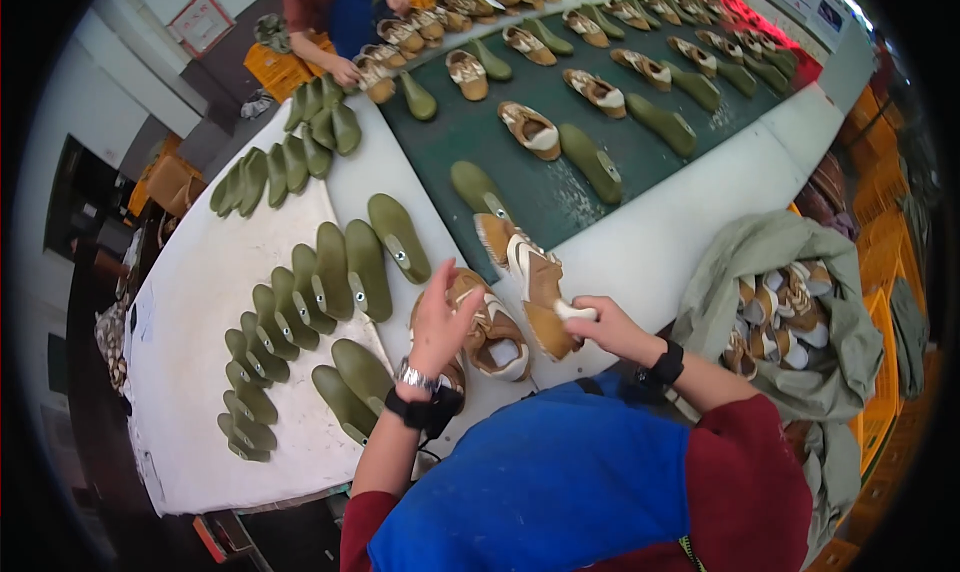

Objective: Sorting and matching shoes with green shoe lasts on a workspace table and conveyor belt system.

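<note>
My right hand is closed on the white-lined heel end of a tan, white and brown shoe upper. That upper stands tilted, its toe toward the green belt. My left hand is open, thumb and fingers apart, over more brown and tan shoe uppers on the white table. It partly covers them, and whether it touches them I cannot tell. Just past the held upper, a green shoe last lies on the belt. To the left of my left hand are two more green lasts.
Rows of green lasts cover the white table at left. The green conveyor belt carries paired uppers and lasts. A co-worker's hand touches shoes at the far side. At right, a grey-green sack holds uppers beside orange crates.
</note>
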Available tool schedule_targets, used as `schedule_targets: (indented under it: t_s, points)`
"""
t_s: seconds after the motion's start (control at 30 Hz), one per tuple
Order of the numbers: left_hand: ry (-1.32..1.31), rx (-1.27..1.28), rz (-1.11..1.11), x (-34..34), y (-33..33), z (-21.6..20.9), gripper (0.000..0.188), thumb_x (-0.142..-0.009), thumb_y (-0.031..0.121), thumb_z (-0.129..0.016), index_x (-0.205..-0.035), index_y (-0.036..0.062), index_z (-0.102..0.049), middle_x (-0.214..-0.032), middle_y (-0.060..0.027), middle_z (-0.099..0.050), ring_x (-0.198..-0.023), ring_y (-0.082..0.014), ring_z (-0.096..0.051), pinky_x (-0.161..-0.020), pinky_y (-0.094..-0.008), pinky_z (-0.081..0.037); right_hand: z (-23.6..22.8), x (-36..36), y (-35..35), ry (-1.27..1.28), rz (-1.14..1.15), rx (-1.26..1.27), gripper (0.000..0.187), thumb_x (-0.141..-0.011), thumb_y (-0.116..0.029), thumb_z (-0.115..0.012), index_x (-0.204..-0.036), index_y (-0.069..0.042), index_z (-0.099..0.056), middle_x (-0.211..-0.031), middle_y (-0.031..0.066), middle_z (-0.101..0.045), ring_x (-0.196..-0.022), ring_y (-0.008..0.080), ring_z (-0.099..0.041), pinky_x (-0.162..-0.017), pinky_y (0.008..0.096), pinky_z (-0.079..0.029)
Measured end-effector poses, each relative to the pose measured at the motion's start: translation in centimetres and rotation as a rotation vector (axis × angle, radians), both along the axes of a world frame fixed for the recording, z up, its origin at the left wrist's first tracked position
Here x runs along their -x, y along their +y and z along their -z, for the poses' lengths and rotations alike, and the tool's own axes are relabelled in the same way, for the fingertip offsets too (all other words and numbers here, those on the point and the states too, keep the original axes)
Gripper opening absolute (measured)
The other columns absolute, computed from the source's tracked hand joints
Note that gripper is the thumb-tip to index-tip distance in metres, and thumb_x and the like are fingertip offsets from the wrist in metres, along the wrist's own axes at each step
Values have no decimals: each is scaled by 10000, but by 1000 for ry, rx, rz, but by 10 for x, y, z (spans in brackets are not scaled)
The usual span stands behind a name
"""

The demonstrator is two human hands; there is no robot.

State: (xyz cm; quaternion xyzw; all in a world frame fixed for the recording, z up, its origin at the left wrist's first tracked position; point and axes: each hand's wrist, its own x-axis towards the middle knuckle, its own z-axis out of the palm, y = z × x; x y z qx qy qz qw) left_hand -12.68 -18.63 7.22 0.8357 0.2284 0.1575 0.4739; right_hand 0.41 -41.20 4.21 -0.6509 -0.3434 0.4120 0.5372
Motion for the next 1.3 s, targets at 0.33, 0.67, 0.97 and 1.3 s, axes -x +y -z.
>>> schedule_targets:
  t_s: [0.33, 0.67, 0.97, 1.3]
  points:
    - [-251, 513, -66, -17, 40, -37, 258, -813, 229, -638, -929, -1, -631, -780, -18, -631, -743, -87, -571, -720, -238, -448, -10, 0, -4, 1429, -73, -331, 695, -802, -708, -295, -1263, -209, -438, -1094, 50, -575, -809, 211, -580, -569, 325, -445]
    - [-427, 887, -208, 5, 54, -7, 308, -879, 234, -555, -1062, -14, -561, -948, -59, -614, -861, -116, -577, -758, -250, -463, -66, -5, 56, 1271, 516, 26, 561, -860, -586, -384, -1095, -101, -541, -812, 19, -603, -500, 100, -488, -441, 270, -403]
    - [43, 259, -387, 124, 57, 50, 356, -805, 180, -635, -1093, -15, -559, -1008, -113, -618, -918, -170, -586, -824, -281, -446, -5, -84, 181, -813, -96, 102, 373, -765, -431, -593, -842, -66, -610, -767, 159, -630, -757, 340, -603, -693, 416, -470]
    - [287, -408, -765, 184, 12, 67, 628, -668, 153, -686, -1214, -8, -421, -1216, -239, -408, -1147, -413, -365, -974, -456, -309, 125, -151, 336, -997, -93, 273, 188, -821, -129, -469, -943, -42, -582, -992, 202, -560, -909, 342, -579, -786, 419, -468]
